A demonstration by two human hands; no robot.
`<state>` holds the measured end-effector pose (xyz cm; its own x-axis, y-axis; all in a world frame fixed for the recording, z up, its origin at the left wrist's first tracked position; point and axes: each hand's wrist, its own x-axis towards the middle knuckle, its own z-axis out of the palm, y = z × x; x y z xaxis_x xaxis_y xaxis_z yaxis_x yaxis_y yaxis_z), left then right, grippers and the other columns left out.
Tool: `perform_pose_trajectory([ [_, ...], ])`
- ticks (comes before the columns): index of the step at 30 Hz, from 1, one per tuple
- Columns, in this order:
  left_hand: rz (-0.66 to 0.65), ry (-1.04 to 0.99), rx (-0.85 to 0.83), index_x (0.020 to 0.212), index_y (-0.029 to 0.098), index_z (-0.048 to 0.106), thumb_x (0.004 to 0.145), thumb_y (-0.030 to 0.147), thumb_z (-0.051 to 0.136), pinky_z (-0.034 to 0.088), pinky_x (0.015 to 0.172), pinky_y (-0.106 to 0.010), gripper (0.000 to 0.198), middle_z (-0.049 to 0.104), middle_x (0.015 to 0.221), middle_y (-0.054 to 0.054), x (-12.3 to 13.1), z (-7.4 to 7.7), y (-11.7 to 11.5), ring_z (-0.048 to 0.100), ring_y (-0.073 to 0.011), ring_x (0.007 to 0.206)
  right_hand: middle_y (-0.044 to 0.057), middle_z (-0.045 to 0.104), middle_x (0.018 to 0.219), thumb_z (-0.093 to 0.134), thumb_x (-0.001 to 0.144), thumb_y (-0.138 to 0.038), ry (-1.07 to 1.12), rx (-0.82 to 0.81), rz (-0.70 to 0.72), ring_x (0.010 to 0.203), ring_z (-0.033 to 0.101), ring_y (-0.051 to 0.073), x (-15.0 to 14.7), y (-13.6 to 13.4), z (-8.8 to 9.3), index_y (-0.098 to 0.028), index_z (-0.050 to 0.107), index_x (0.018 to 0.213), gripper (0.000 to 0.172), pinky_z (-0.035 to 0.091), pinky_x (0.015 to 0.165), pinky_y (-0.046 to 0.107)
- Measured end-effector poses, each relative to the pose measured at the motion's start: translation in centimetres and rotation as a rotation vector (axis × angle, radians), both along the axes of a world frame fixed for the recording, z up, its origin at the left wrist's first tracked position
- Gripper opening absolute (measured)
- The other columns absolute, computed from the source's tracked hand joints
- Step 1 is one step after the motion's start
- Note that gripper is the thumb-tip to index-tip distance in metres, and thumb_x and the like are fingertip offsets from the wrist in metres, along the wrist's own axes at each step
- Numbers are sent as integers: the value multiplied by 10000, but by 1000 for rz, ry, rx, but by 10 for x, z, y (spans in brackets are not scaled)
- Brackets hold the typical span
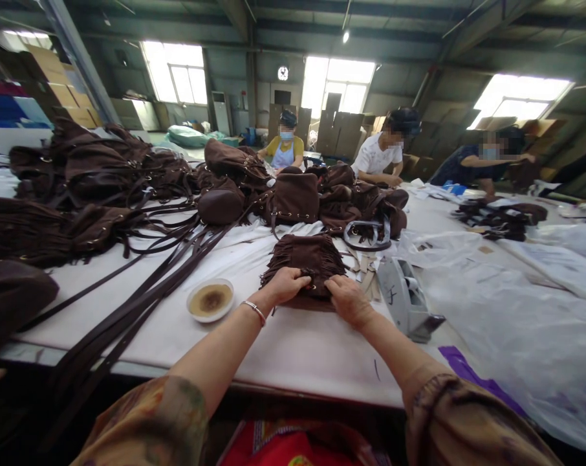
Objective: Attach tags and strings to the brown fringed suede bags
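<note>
A dark brown fringed bag (308,254) lies on the white-covered table in front of me, with fringe along its sides and small metal eyelets near its lower edge. My left hand (289,283) is closed at the near left of the bag, thumb and fingers pinching a dark bit of its material. On the right, my right hand (347,299) grips the bag's near edge, its fingertips curled onto the brown surface. The palm sides of both hands are hidden. A shallow white dish (210,300) with a brown substance in it sits left of my left forearm.
A grey tape dispenser (405,299) stands right of my right hand. Brown bags (295,194) are heaped across the table's far side, and long dark straps (176,262) trail at left. Clear plastic sheeting (511,323) covers the right. Several people work beyond the heap.
</note>
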<state>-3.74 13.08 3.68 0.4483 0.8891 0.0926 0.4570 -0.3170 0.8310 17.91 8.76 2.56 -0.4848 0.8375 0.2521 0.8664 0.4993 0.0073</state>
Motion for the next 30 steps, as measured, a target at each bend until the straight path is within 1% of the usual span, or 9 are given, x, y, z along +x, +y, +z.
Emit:
perform_pose_trajectory([
  [3, 5, -25, -38, 749, 121, 710, 827, 442, 515, 413, 585, -244, 383, 643, 672, -11, -4, -2, -1, 518, -136, 611, 114, 652, 998, 546, 847, -150, -25, -19, 10, 987, 554, 258, 22, -1, 3, -160, 661, 958, 161, 426, 907, 375],
  [5, 1, -34, -53, 742, 120, 707, 821, 445, 522, 410, 574, -244, 383, 634, 655, -9, -5, -2, 0, 515, -136, 603, 105, 648, 1034, 598, 826, -198, 65, -19, 24, 1013, 557, 260, 27, -6, 8, -174, 662, 962, 151, 431, 927, 390],
  [9, -17, -33, -43, 756, 122, 704, 837, 426, 512, 416, 581, -251, 368, 639, 664, -11, -1, -2, -1, 527, -143, 609, 94, 625, 1131, 585, 849, -256, 350, 10, 58, 1069, 562, 233, 8, -14, 15, -201, 644, 1049, 215, 436, 965, 380],
  [11, -34, -29, -27, 792, 131, 712, 833, 393, 531, 435, 614, -260, 321, 658, 703, -19, 0, -2, -6, 553, -155, 643, 109, 610, 1191, 596, 830, -262, 362, -6, 28, 1102, 548, 243, -9, -13, 12, -189, 602, 1172, 350, 430, 974, 387],
  [14, -85, 112, 181, 943, 164, 724, 786, 302, 617, 465, 783, -306, 235, 697, 890, -53, -3, -5, -18, 601, -199, 825, 146, 581, 1262, 631, 784, -246, 228, -45, -94, 1142, 516, 282, -26, -9, 1, -154, 477, 1365, 607, 409, 974, 415],
  [17, -90, 428, 515, 1034, 198, 702, 779, 234, 652, 430, 909, -383, 262, 666, 1056, -94, -14, -9, -28, 567, -250, 1003, 166, 589, 1216, 610, 798, -208, 61, -75, -153, 1102, 521, 295, -29, -6, -9, -144, 522, 1335, 547, 408, 927, 406],
  [20, -50, 617, 629, 988, 199, 691, 872, 206, 558, 439, 876, -380, 177, 645, 1017, -100, -33, -12, -30, 556, -238, 975, 168, 593, 1163, 558, 824, -165, -46, -68, -108, 1044, 524, 289, -24, -6, -14, -136, 576, 1281, 459, 422, 879, 383],
  [26, 43, 586, 587, 927, 207, 693, 917, 240, 526, 458, 848, -320, 170, 646, 990, -75, -72, -16, -28, 564, -207, 967, 130, 610, 1110, 534, 767, -54, 82, -72, -70, 1034, 528, 244, -11, 0, -23, -136, 620, 1240, 488, 434, 916, 324],
  [30, 244, 373, 396, 882, 221, 711, 882, 257, 572, 468, 842, -268, 143, 676, 967, -31, -86, -24, -24, 601, -168, 912, 75, 654, 1023, 549, 805, -115, 267, -130, -115, 967, 591, 192, -4, 12, -18, -170, 710, 1062, 308, 451, 895, 276],
])
